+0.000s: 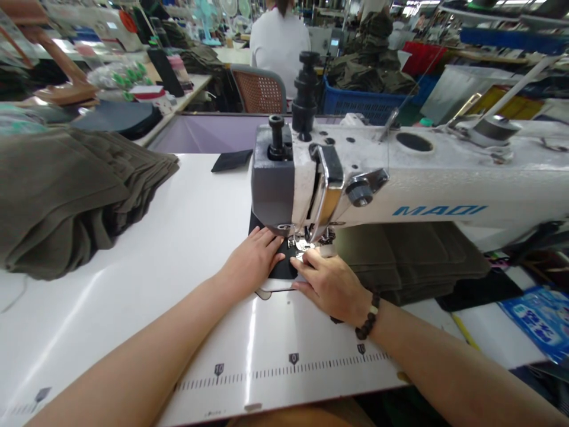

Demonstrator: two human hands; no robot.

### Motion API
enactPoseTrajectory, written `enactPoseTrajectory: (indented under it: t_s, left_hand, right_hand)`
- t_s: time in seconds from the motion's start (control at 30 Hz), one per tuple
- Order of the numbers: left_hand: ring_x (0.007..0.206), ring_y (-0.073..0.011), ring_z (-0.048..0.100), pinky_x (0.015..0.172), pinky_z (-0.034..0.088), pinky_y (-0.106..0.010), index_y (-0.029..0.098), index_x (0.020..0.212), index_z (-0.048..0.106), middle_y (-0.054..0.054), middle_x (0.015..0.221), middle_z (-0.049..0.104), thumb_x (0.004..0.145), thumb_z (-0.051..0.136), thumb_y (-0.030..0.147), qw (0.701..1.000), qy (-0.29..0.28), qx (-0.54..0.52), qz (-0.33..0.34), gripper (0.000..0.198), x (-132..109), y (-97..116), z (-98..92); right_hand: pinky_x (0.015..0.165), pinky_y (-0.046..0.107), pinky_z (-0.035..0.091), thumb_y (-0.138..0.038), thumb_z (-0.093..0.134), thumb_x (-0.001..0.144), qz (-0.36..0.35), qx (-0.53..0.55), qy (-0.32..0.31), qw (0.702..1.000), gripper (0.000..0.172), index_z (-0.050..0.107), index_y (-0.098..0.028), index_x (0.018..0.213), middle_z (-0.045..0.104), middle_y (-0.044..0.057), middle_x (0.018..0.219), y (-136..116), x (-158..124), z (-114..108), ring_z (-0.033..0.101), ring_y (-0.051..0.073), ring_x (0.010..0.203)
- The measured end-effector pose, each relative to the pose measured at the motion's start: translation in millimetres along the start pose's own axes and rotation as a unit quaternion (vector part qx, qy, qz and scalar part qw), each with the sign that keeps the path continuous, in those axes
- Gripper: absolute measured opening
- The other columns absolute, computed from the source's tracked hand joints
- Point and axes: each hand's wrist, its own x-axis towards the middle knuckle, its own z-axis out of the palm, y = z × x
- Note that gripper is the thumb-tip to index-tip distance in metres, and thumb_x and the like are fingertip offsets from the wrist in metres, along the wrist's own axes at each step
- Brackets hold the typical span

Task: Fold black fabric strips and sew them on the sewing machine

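Observation:
A small black fabric piece (283,267) lies under the needle area of a white sewing machine (427,190). My left hand (252,261) rests flat on its left side, palm down, fingers stretched toward the presser foot. At the right edge of the piece, my right hand (331,283) has its thumb and index finger near the cloth, fingers bent and apart, just in front of the foot. A dark beaded bracelet (367,320) circles the right wrist. The needle tip is hard to make out behind the fingers.
Dark olive fabric pieces (66,190) are piled at the left, and another stack (400,255) lies behind the right hand. A black piece (232,160) is beyond the machine head. A blue packet (540,320) sits at right. A person in white (280,47) is farther back.

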Motion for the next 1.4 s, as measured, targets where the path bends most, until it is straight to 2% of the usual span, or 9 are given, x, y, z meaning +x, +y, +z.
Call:
enactPoseTrajectory:
  t_s: [0.4, 0.5, 0.6, 0.73, 0.9, 1.07, 1.4]
  left_hand:
    - [0.105, -0.0279, 0.048, 0.088, 0.039, -0.045, 0.010, 0.111, 0.051, -0.015, 0.108, 0.054, 0.085, 0.046, 0.022, 1.000, 0.012, 0.003, -0.005, 0.029, 1, -3, 0.4]
    - [0.098, -0.0229, 0.052, 0.085, 0.042, -0.039, 0.014, 0.097, 0.059, -0.010, 0.102, 0.058, 0.087, 0.043, 0.022, 0.998, -0.011, -0.030, 0.047, 0.021, -4, 1, -8.4]
    - [0.091, -0.0186, 0.055, 0.080, 0.046, -0.033, 0.015, 0.089, 0.062, -0.007, 0.098, 0.060, 0.089, 0.039, 0.022, 0.992, -0.052, -0.069, 0.092, 0.024, -8, 6, -16.8]
    - [0.093, -0.0189, 0.054, 0.079, 0.047, -0.031, 0.014, 0.092, 0.063, -0.008, 0.099, 0.060, 0.089, 0.037, 0.022, 0.994, -0.056, -0.079, 0.060, 0.028, -6, 7, -18.4]
    - [0.098, -0.0189, 0.053, 0.082, 0.046, -0.030, 0.013, 0.093, 0.062, -0.008, 0.099, 0.059, 0.089, 0.036, 0.021, 0.995, -0.032, -0.078, 0.047, 0.028, 0, 3, -12.4]
    - [0.092, -0.0187, 0.055, 0.080, 0.048, -0.031, 0.013, 0.092, 0.061, -0.008, 0.092, 0.060, 0.087, 0.041, 0.020, 0.998, 0.004, -0.056, 0.042, 0.022, 3, 1, -7.0]
    - [0.091, -0.0197, 0.055, 0.076, 0.049, -0.030, 0.014, 0.088, 0.060, -0.007, 0.084, 0.057, 0.083, 0.047, 0.017, 1.000, -0.002, -0.027, 0.015, 0.015, 8, 1, -8.0]
  right_hand:
    - [0.070, 0.032, 0.034, -0.036, 0.054, 0.082, 0.005, 0.010, 0.003, 1.000, 0.038, 0.052, -0.011, 0.112, 0.056, 0.008, 0.094, 0, 0, -2, 0.047, 0.021, 0.083]
    - [0.067, 0.032, 0.033, -0.035, 0.050, 0.085, -0.039, 0.029, 0.006, 0.999, 0.029, 0.057, -0.014, 0.104, 0.056, 0.006, 0.086, 2, -1, -2, 0.048, 0.019, 0.078]
    - [0.065, 0.031, 0.032, -0.034, 0.049, 0.085, -0.055, 0.043, 0.015, 0.997, 0.025, 0.059, -0.016, 0.099, 0.056, 0.005, 0.082, 4, -3, -1, 0.048, 0.018, 0.076]
    - [0.065, 0.030, 0.032, -0.034, 0.053, 0.084, -0.020, 0.036, 0.014, 0.999, 0.026, 0.057, -0.016, 0.103, 0.057, 0.005, 0.085, 3, -2, 1, 0.049, 0.018, 0.078]
    - [0.064, 0.031, 0.033, -0.033, 0.055, 0.082, 0.017, 0.003, 0.010, 1.000, 0.035, 0.053, -0.014, 0.111, 0.057, 0.007, 0.092, 0, 2, 1, 0.049, 0.018, 0.078]
    - [0.062, 0.031, 0.032, -0.034, 0.054, 0.083, 0.022, -0.005, 0.005, 1.000, 0.035, 0.052, -0.014, 0.111, 0.057, 0.007, 0.092, -1, 3, -1, 0.049, 0.019, 0.077]
    - [0.063, 0.031, 0.032, -0.036, 0.052, 0.084, 0.021, -0.015, 0.002, 1.000, 0.035, 0.051, -0.014, 0.112, 0.056, 0.009, 0.092, -1, 3, -1, 0.050, 0.020, 0.079]
